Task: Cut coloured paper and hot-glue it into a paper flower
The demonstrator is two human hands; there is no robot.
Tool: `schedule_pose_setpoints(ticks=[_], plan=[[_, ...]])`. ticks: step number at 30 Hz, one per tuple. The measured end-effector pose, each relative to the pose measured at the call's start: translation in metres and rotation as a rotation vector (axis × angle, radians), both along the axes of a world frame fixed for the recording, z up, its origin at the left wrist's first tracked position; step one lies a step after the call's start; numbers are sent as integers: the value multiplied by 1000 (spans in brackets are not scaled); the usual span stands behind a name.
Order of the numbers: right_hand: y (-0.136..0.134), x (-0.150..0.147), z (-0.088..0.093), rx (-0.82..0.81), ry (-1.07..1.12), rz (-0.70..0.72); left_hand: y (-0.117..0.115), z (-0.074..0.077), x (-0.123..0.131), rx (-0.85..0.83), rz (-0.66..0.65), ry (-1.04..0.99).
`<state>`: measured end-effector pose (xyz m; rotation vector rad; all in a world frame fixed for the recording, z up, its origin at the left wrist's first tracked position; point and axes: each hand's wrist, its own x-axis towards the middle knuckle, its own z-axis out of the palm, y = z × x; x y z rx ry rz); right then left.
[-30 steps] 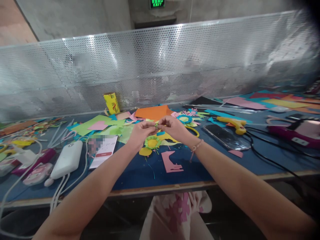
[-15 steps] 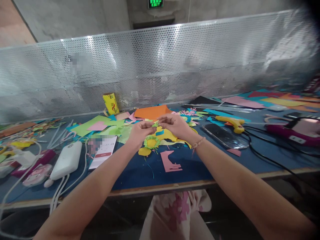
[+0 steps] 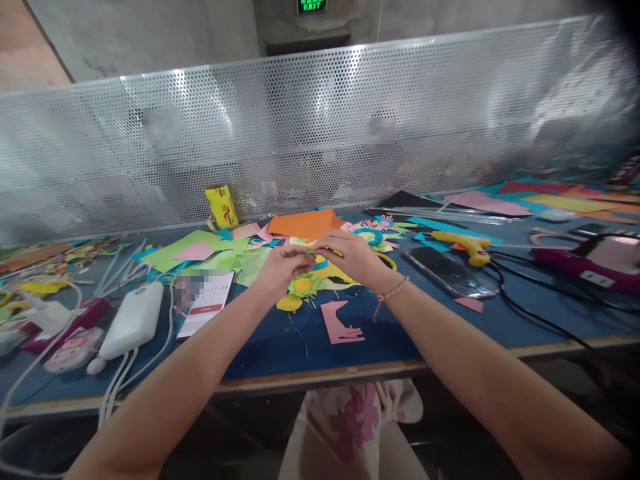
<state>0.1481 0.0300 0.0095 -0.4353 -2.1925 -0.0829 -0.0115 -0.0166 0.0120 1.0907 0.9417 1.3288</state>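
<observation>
Over the middle of the table, my left hand (image 3: 284,268) and my right hand (image 3: 347,255) meet at the fingertips. Both are closed in a pinch on a small green paper piece (image 3: 311,254), mostly hidden by the fingers. Just below them lies a yellow paper flower (image 3: 303,285) with a light green fringe, beside a yellow paper scrap (image 3: 289,303). Nearer the table edge is a pink paper offcut (image 3: 340,323) with cut strips. Behind my hands rests an orange sheet (image 3: 303,223).
A yellow glue gun (image 3: 465,247) with a black cable lies right, beside a dark phone (image 3: 447,272). On the left are a white power bank (image 3: 133,320) with cables and a lit phone (image 3: 207,307). A perforated metal screen (image 3: 300,133) stands behind, with a yellow box (image 3: 221,207) before it.
My fingers have closed further round the green paper piece, so less of it shows. My right wrist has tilted slightly. The things on the table lie as before.
</observation>
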Motion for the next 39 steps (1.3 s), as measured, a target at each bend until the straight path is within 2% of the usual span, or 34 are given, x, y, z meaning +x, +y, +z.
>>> schedule_pose_setpoints(ticks=[4, 13, 19, 28, 34, 39], plan=[[-4, -2, 2, 76, -27, -6, -2, 1, 2, -37, -7, -47], [-7, -3, -2, 209, -170, -124, -2, 0, 5, -94, -4, -154], [-4, -2, -3, 228, -151, -62, 1, -2, 2, -132, -23, -164], [-2, 1, 0, 98, -119, 36, 4, -4, -2, -170, -86, -183], [-5, 2, 3, 60, -112, 56, 2, 1, -1, -154, -46, -209], [-5, 3, 0, 33, -44, 93, 4, -3, -2, -96, -25, -205]])
